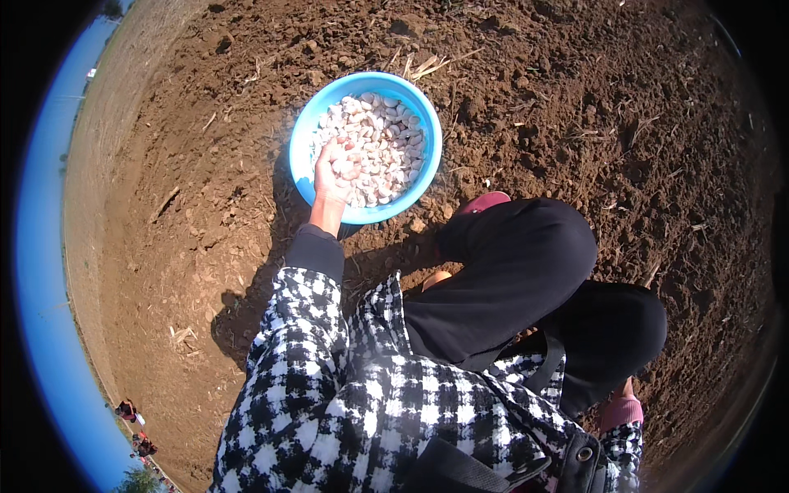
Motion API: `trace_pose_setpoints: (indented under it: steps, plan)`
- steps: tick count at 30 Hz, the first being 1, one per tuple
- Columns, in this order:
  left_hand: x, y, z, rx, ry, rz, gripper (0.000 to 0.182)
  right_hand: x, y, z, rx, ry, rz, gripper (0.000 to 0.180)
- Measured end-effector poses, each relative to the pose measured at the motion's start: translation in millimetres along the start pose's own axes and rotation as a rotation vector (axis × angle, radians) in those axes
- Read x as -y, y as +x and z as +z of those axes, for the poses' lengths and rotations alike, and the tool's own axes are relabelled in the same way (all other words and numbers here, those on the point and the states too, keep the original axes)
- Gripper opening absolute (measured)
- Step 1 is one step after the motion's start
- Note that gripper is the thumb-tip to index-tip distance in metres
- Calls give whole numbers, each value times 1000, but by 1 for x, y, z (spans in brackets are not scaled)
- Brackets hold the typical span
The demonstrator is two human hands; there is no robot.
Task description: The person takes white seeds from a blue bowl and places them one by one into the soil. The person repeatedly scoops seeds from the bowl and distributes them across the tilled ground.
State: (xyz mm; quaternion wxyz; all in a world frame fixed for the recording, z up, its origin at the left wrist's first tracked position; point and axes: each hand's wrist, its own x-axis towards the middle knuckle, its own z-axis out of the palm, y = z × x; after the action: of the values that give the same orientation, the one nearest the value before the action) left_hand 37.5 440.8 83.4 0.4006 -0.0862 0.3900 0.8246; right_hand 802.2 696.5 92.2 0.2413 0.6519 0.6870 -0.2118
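Observation:
My left hand [336, 167] is inside a light-blue plastic basin [300, 145], at its near left side. Its palm is turned up and the fingers curl around a few pale garlic cloves. Many more peeled-looking white and pinkish garlic cloves [385, 142] cover the bottom of the basin, which rests on brown soil. Of my right arm, only a pink cuff [621, 411] and a bit of wrist show at the lower right, beyond my knee; the right hand itself is hidden.
Loose, cloddy soil [585, 111] with bits of dry straw [425, 66] surrounds the basin. My bent knees [530, 246] in black trousers and a dark-pink shoe [487, 201] are right of it. Distant people [143, 445] appear at the lower left, near the field's edge.

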Motion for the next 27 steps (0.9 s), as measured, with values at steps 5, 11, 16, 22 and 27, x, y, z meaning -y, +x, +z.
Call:
trace_pose_setpoints:
  steps: [5,11,16,22,27]
  plan:
    - [-18,-61,48,324,-218,-72,34,139,-25,-183,-305,616,-358,22]
    - [-4,-111,116,591,-367,-276,46,376,-146,-258,-246,558,-1181,20]
    - [25,-124,158,692,-281,-452,56,477,-172,-222,-81,382,-1366,23]
    - [58,-110,180,632,26,-576,58,511,-107,-187,134,479,-1357,27]
    - [103,-67,196,437,263,-695,62,492,-38,-173,153,291,-1382,30]
